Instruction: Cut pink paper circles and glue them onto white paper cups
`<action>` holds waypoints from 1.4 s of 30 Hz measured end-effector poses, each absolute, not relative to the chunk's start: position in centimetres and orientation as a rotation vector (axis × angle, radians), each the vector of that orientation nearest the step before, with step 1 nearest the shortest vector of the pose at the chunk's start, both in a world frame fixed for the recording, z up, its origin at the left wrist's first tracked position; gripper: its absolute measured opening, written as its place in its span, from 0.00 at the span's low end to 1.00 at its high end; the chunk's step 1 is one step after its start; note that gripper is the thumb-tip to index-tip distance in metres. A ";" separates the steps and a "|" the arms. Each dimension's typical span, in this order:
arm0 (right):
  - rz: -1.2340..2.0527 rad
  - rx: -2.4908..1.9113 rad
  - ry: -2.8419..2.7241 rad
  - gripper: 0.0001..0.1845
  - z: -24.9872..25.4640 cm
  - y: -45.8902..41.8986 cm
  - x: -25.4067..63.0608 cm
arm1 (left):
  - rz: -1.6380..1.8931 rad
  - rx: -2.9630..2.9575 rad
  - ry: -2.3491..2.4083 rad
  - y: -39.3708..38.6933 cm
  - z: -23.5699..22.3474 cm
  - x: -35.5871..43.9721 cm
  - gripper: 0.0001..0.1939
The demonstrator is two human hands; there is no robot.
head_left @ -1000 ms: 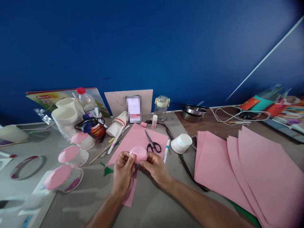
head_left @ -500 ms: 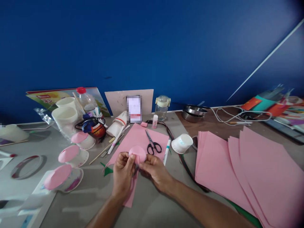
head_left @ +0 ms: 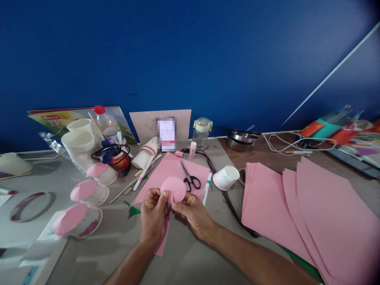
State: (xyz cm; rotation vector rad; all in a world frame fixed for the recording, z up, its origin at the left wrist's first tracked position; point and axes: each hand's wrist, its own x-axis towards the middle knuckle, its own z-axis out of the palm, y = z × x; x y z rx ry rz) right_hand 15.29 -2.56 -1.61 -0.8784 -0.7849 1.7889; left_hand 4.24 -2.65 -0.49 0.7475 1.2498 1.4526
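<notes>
1. While the left hand (head_left: 153,215) pinches the pink disc (head_left: 173,187) at its left, the right hand (head_left: 194,217) grips its right edge, beside what looks like a slit or fold.
2. Held over the pink sheet (head_left: 164,170), the disc is near the scissors (head_left: 185,170).
3. Three cups (head_left: 99,196) at left already carry pink tops (head_left: 84,190); the disc seems cut but unattached, and the white cup (head_left: 226,177) at right lacks one.

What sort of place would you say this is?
Probably a craft table: scissors lie on pink paper, a glue stick stands nearby, and three cups topped with pink discs sit at the left.
</notes>
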 end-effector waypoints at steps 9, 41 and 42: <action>1.482 -1.072 -0.952 0.21 -1.3 -1.9 16.7 | 1.437 0.698 1.242 -2.4 -0.2 3.8 0.19; 1.314 -1.076 -0.903 0.15 -0.6 -0.6 18.0 | 1.385 1.052 1.303 -1.2 0.0 1.5 0.13; 1.308 -1.063 -0.903 0.16 -0.6 -0.6 18.0 | 1.441 1.082 1.355 -1.1 0.3 1.4 0.14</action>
